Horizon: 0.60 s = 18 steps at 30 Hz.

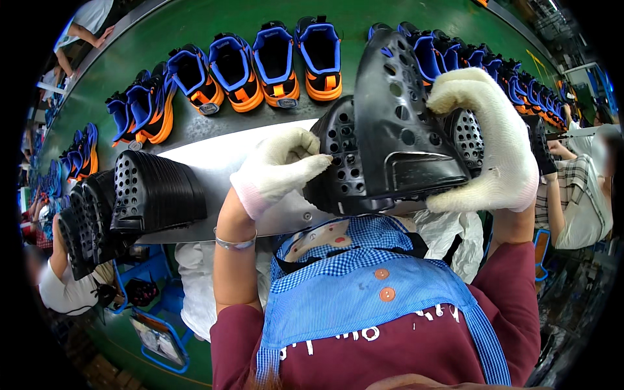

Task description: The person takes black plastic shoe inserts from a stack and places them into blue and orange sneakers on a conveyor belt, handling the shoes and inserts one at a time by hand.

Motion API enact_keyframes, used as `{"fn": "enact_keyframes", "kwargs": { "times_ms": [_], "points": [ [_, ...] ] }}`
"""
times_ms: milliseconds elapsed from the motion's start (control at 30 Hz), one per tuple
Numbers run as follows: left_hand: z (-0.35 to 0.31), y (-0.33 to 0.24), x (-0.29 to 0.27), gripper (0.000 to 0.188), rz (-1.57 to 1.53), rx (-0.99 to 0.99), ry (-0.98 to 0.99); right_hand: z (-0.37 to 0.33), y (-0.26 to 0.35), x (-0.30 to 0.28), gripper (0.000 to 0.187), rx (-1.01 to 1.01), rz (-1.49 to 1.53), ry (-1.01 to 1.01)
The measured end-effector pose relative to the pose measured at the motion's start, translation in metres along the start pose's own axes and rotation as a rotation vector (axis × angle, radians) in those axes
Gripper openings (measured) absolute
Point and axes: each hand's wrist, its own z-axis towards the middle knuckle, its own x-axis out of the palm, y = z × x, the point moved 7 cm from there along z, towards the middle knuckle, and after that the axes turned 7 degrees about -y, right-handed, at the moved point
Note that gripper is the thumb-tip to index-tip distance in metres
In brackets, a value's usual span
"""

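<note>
My right hand [497, 143], in a white knit glove, is wrapped round the right side of a large glossy black perforated shoe-shaped piece [406, 123]. The piece stands raised in front of me, its wide ribbed end low. Just left of it, a second black perforated piece [341, 153] leans on edge, partly covered by the first. My left hand [283, 166], gloved too, has its fingers curled and its thumb against the side of that second piece. Another black perforated piece [468, 133] shows partly behind my right hand.
Several black perforated pieces [159, 192] stand at the left on a grey metal work surface [224, 146]. Rows of black, blue and orange sneakers [237, 71] line the green bench [195, 23] beyond. Other people sit at both sides, and a blue chair [162, 335] is lower left.
</note>
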Motion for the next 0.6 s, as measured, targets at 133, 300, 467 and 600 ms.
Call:
{"fn": "enact_keyframes", "kwargs": {
  "times_ms": [133, 300, 467, 600],
  "points": [
    [0.011, -0.009, -0.020, 0.039, -0.047, 0.200, -0.196, 0.015, 0.006, 0.010, 0.080, 0.008, -0.012, 0.023],
    [-0.002, -0.052, -0.006, 0.076, -0.839, 0.162, -0.020, 0.046, 0.022, 0.033, 0.072, -0.126, 0.047, 0.082],
    [0.015, -0.033, -0.027, 0.044, -1.031, 0.099, -0.090, 0.071, 0.016, 0.057, 0.072, -0.130, 0.101, 0.193],
    [0.020, -0.050, -0.041, 0.044, -1.008, 0.349, -0.188, 0.084, -0.017, 0.086, 0.059, 0.234, 0.189, 0.267]
  ]
}}
